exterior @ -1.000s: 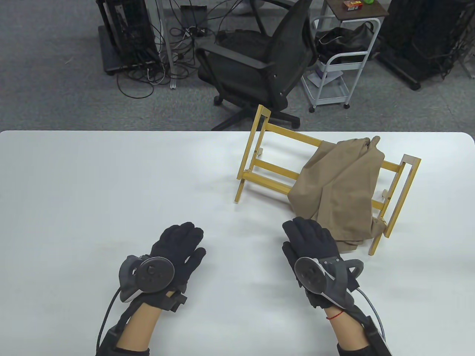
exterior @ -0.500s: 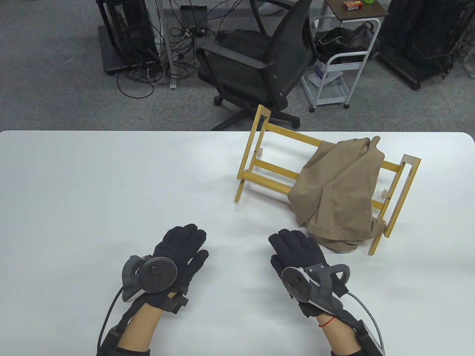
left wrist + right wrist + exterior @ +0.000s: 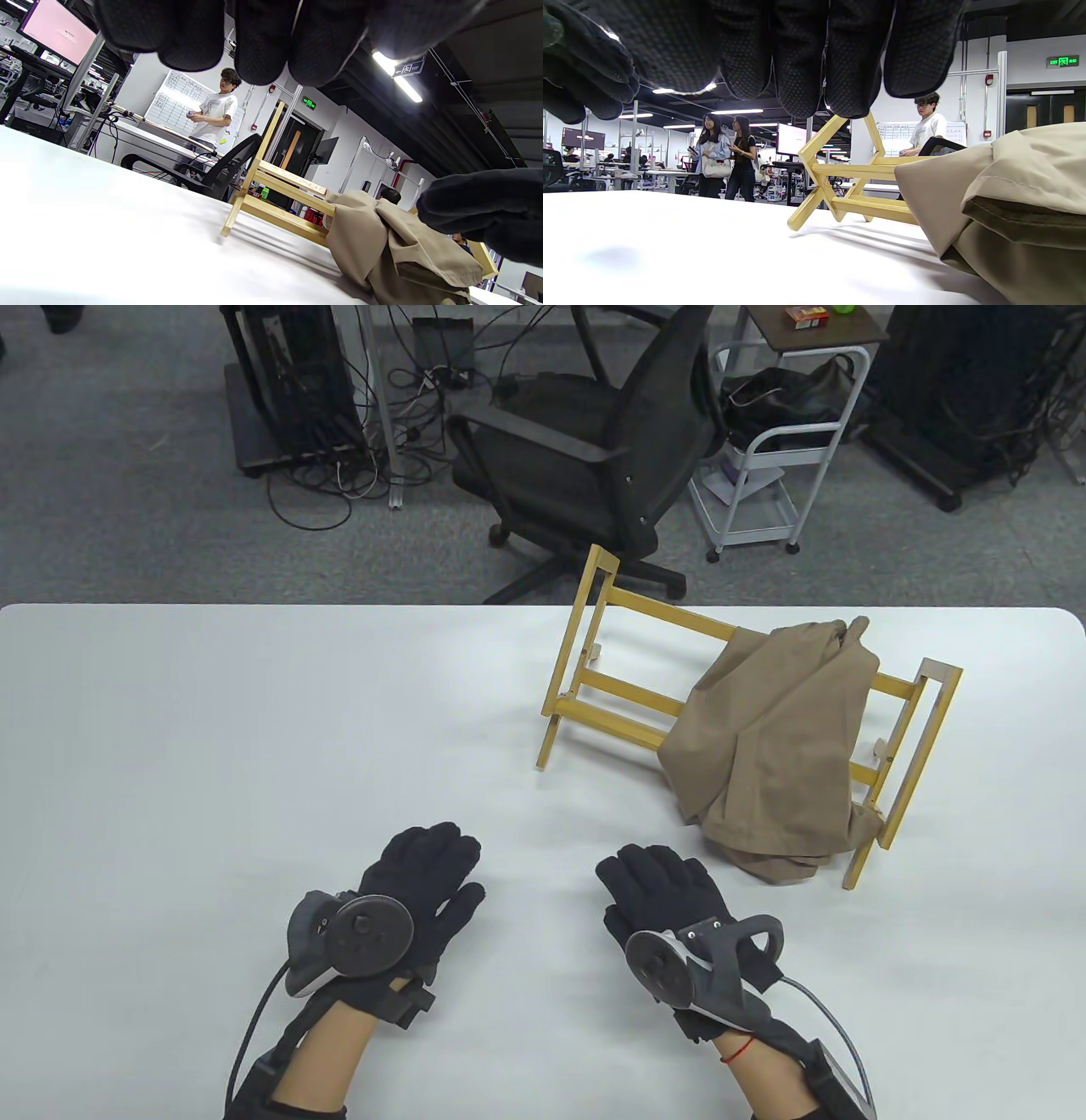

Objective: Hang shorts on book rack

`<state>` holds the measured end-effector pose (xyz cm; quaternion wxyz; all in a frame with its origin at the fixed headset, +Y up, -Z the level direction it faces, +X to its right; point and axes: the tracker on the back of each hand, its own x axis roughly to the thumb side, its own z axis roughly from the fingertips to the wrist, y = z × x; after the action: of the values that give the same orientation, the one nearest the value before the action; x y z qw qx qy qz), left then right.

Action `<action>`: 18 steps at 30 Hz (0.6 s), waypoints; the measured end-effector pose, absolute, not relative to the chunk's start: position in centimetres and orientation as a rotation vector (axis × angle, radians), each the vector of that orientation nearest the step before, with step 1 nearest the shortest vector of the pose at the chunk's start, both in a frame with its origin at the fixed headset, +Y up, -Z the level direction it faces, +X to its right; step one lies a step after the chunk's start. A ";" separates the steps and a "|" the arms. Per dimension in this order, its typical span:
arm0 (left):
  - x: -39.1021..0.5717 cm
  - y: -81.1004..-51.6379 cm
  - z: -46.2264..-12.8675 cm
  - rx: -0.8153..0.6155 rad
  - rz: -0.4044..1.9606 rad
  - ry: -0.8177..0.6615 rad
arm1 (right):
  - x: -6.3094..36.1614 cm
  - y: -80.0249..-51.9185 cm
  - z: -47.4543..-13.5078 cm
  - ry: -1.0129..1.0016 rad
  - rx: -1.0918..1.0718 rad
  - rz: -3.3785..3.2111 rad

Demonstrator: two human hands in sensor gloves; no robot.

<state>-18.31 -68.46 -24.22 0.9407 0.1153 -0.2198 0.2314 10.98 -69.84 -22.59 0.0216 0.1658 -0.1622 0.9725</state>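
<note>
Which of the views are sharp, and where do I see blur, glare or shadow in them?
Table view: evenly lit and sharp, soft shadow beside the book rack. Left wrist view: tilted, the near table washed out, the left hand a dark blur. Right wrist view: the shorts close and slightly soft, the right hand underexposed.

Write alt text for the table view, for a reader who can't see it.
Tan shorts hang over the right half of a yellow wooden rack on a white table, their lower edge on the tabletop. Two black-gloved hands, left hand and right hand, lie apart near the front edge, holding nothing.
</note>
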 end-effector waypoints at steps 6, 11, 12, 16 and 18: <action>-18.4 -68.6 -24.2 0.229 0.479 -0.442 | 10.9 -69.8 -22.5 -0.488 0.521 3.019; -18.4 -68.7 -24.2 0.217 0.480 -0.443 | 11.0 -69.8 -22.4 -0.494 0.525 3.025; -18.4 -68.7 -24.2 0.217 0.480 -0.444 | 11.0 -69.9 -22.4 -0.494 0.525 3.025; -18.4 -68.7 -24.2 0.218 0.482 -0.445 | 11.0 -69.9 -22.3 -0.489 0.527 3.027; -18.4 -68.7 -24.1 0.218 0.482 -0.445 | 11.0 -69.9 -22.2 -0.491 0.527 3.030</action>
<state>-18.42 -68.73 -24.14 0.9408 0.1068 -0.2182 0.2363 10.95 -69.87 -22.24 0.0135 0.1692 -0.1577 0.9728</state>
